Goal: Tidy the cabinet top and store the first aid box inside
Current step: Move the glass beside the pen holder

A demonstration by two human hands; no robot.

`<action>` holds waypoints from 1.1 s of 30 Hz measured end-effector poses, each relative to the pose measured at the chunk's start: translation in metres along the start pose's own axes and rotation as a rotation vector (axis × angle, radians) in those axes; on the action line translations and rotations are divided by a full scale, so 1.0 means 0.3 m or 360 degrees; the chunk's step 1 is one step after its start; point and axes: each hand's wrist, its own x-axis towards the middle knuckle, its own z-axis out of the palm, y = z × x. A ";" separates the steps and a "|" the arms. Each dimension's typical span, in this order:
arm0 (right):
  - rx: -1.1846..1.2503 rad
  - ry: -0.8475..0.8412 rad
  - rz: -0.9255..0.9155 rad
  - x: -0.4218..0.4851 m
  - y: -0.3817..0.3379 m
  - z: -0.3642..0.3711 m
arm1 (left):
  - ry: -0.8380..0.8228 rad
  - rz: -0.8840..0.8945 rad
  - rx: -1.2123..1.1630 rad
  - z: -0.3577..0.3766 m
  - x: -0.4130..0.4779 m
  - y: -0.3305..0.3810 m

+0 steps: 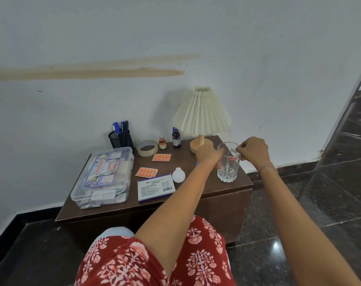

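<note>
A clear plastic first aid box (pixel 104 176) with its lid on lies at the left of the dark brown cabinet top (pixel 200 188). At the right stands an empty clear glass (pixel 228 164) with a red sticker. My left hand (pixel 208 156) grips the glass's left side and my right hand (pixel 252 151) pinches its rim at the right. Two orange pill strips (pixel 161 157) (pixel 146 172), a white bulb (pixel 178 175), a white stamp pad box (pixel 155 187), a tape roll (pixel 147 148) and two small bottles (pixel 162 143) (pixel 176 137) lie between.
A cream pleated lamp (pixel 202 114) on a wooden base stands at the back, just behind my left hand. A black mesh pen holder (pixel 120 136) sits at the back left against the white wall. Dark glossy floor surrounds the cabinet. My knee in red floral cloth (pixel 154 256) is below.
</note>
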 end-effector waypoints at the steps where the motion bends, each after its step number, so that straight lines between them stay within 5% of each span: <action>1: -0.0015 0.0004 -0.0022 -0.008 -0.002 -0.005 | 0.0020 0.0040 0.0066 -0.002 -0.004 -0.002; 18: 0.0014 0.0006 -0.0373 -0.105 -0.379 -0.088 | 0.0351 0.0280 0.0334 -0.390 -0.043 -0.005; 33: 0.0288 -0.0132 -0.0712 -0.120 -0.781 0.142 | 0.0634 0.0123 0.0225 -0.836 -0.034 -0.198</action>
